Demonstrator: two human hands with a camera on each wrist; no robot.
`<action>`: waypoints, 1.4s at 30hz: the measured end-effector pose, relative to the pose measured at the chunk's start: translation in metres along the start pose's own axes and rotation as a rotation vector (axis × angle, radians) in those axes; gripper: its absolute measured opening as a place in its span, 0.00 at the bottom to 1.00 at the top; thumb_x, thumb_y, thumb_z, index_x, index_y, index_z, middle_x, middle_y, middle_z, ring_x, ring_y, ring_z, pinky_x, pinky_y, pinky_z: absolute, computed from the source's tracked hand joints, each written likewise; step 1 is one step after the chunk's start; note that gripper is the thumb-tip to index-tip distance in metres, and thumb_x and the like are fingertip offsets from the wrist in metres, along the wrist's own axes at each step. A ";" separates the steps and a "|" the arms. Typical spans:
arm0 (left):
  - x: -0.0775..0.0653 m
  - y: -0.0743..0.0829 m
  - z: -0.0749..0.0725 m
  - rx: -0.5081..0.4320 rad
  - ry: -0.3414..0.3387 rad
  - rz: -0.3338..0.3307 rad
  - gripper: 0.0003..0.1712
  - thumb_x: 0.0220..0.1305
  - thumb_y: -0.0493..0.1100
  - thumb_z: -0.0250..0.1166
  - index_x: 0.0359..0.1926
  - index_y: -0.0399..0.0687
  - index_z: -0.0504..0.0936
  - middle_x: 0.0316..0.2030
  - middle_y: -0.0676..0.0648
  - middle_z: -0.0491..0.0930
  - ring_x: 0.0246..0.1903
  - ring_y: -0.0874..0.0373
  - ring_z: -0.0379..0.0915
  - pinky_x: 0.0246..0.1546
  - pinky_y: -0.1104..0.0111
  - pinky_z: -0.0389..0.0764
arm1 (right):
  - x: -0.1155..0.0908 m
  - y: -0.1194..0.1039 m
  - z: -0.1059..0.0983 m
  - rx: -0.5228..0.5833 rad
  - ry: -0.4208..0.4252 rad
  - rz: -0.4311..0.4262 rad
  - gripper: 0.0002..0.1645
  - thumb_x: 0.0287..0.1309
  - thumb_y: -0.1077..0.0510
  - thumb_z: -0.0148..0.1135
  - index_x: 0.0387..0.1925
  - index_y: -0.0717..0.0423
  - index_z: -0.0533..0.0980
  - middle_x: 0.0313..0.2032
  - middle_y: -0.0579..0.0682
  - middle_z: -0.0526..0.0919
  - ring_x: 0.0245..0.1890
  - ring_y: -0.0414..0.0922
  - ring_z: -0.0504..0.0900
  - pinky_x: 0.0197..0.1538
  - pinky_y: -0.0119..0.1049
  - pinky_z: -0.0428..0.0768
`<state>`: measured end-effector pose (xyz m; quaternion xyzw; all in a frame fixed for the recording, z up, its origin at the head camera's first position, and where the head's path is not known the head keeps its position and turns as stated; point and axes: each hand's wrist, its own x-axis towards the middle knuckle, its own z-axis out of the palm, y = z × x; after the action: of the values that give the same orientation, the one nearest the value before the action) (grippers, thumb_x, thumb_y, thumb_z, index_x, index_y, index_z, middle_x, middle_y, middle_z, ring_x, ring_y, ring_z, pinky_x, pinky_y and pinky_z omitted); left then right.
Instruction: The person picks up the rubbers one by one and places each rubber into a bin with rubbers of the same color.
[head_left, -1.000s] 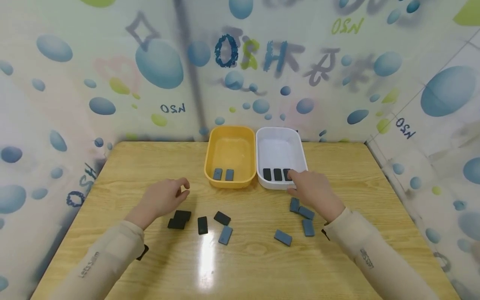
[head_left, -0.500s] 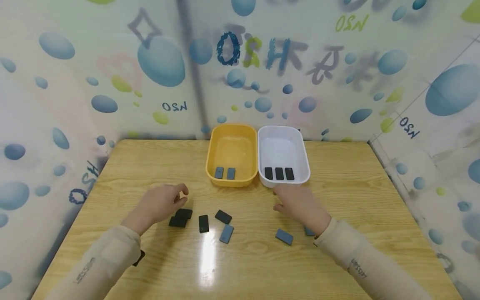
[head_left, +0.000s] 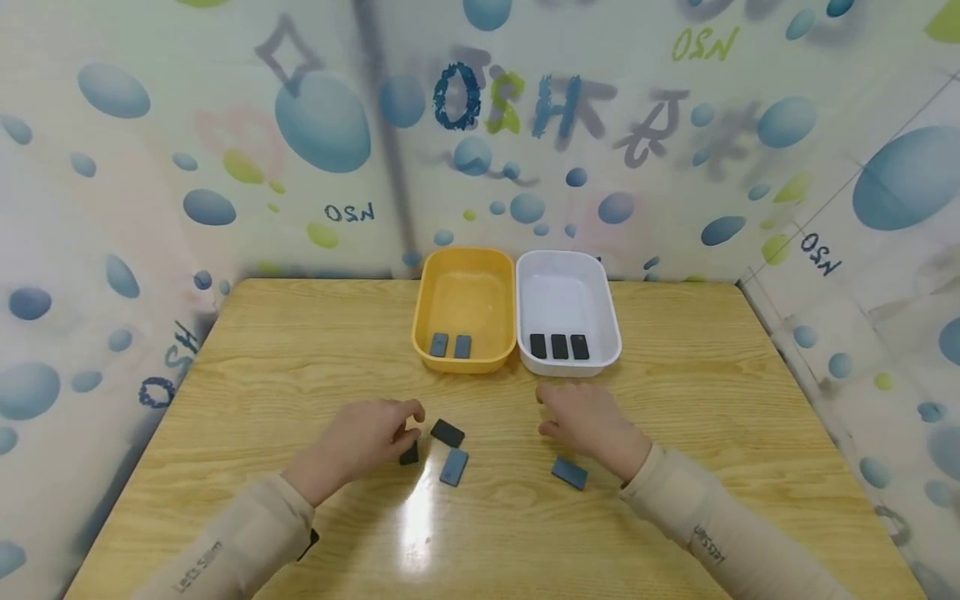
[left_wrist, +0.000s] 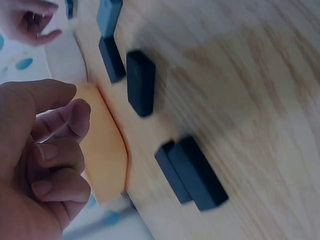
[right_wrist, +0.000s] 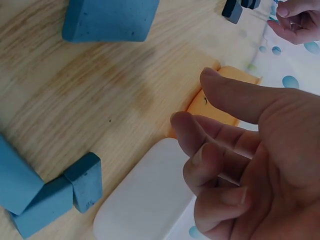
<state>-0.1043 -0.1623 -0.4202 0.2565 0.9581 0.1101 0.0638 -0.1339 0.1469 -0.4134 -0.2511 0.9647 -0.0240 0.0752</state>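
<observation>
We saw both hands held over the worktop [head_left: 502,533], each one with the fingers loosely bent and with nothing in its grasp. The left hand [head_left: 360,442] came from the lower left in a beige sleeve [head_left: 243,533], and its back was turned up to the head camera. Its thumb and index finger bent towards each other and pointed to the right. In the head view the fingertips partly covered a black block [head_left: 408,454], but the left wrist view showed us that the hand was apart from the blocks. There we also noticed a pair of black blocks [left_wrist: 197,172], which touched each other on the worktop.

The right hand [head_left: 588,421] was in front of the white tray [head_left: 560,292], with its forearm slanting in from the lower right. Its thumb was rather straight, the other fingers were curved, and between the thumb and the index finger we saw a gap. Near it lay a single blue-grey block [head_left: 569,472]; in the right wrist view we found three more blue-grey blocks [right_wrist: 45,207], close together and touching.

Between the hands lay another black block [head_left: 447,432] and, just beside it, one blue-grey block [head_left: 453,467]. The yellow tray [head_left: 468,292], side by side with the white one, contained two blue-grey blocks [head_left: 462,347], and the white tray contained three black blocks [head_left: 558,347] in a row.
</observation>
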 end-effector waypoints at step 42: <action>0.010 0.047 0.049 0.189 0.033 0.190 0.18 0.62 0.59 0.65 0.43 0.54 0.73 0.13 0.56 0.68 0.13 0.65 0.59 0.12 0.71 0.57 | -0.008 0.006 0.012 0.014 -0.034 0.030 0.19 0.53 0.47 0.72 0.39 0.52 0.75 0.18 0.45 0.73 0.19 0.44 0.72 0.24 0.43 0.72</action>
<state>-0.0819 -0.1086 -0.4572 0.3492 0.9365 0.0291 0.0127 -0.1279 0.1556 -0.4251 -0.2363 0.9668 -0.0255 0.0935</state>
